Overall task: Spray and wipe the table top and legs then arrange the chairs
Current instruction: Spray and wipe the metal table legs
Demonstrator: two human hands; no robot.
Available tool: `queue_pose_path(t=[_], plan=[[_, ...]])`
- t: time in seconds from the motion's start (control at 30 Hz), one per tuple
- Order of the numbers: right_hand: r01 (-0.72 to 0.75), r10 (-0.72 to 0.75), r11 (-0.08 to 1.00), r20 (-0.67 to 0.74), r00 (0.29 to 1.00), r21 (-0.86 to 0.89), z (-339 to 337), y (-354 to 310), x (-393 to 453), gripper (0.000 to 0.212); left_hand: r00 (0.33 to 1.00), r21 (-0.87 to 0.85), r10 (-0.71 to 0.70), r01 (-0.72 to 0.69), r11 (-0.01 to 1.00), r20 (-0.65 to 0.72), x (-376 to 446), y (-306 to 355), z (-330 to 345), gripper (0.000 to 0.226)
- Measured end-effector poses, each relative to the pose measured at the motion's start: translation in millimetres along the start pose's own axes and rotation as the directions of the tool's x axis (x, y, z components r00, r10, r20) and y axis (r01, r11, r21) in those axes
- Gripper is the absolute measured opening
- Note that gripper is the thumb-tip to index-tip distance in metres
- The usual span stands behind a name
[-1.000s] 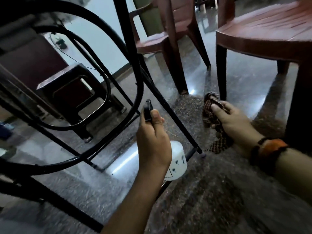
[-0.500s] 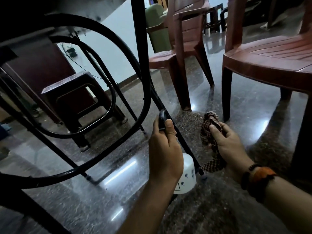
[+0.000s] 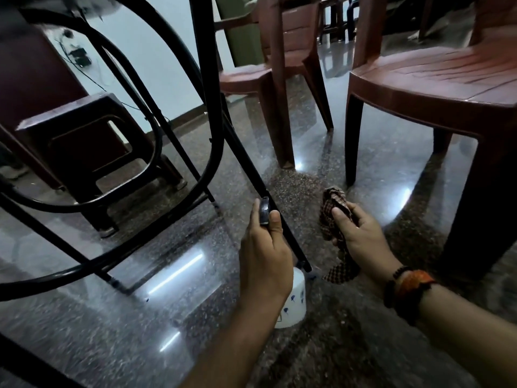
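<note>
Bench legs (image 3: 246, 161) stage now; top's state not visible, chairs w/o order yet. 2 chairs (image 3: 436, 79) near far edge of floor, 1 stool (image 3: 92, 141). L hand (image 3: 265, 256) fingers grip 1 bottle (image 3: 292, 303) by leg's foot; R hand (image 3: 361, 233) fingers pinch 1 cloth (image 3: 334, 203).

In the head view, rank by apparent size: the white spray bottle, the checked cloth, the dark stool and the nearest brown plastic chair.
1. Nearest brown plastic chair, though nearness inflates it.
2. Dark plastic stool.
3. Checked cloth and white spray bottle: unsure, since hands hide part of each.
</note>
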State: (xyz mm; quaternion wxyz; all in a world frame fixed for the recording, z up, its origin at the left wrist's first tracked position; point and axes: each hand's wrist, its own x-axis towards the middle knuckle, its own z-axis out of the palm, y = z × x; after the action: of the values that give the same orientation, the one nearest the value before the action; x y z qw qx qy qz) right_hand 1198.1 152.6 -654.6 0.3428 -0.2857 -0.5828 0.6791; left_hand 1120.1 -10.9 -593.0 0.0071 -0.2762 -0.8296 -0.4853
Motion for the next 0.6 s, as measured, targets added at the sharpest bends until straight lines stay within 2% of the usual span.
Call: queue_pose_path(t=[0.1,0.2,0.27,0.4,0.6], plan=[[0.003,-0.003,1.000,-0.018,1.000,-0.017,-5,13,-1,0.018,0.999,0.033,-0.028,0.026,0.999,0.043,-5,-11,2,0.101],[-0.014,0.014,1.000,-0.020,1.000,-0.026,-11,30,-4,0.014,0.996,0.072,-0.046,0.040,0.997,0.077,-15,-24,3,0.060],[-0.024,0.023,0.999,-0.028,0.999,-0.043,-14,40,-6,0.013,0.992,0.108,-0.055,0.043,0.993,0.110,-20,-34,4,0.047],[-0.037,0.036,0.991,-0.004,0.999,-0.127,-14,67,-6,0.029,0.987,0.130,-0.075,0.056,0.990,0.145,-23,-53,6,0.082],[-0.169,0.196,0.957,0.096,0.976,-0.237,-5,107,-2,0.045,0.965,0.183,-0.107,0.064,0.981,0.240,-38,-78,2,0.069]])
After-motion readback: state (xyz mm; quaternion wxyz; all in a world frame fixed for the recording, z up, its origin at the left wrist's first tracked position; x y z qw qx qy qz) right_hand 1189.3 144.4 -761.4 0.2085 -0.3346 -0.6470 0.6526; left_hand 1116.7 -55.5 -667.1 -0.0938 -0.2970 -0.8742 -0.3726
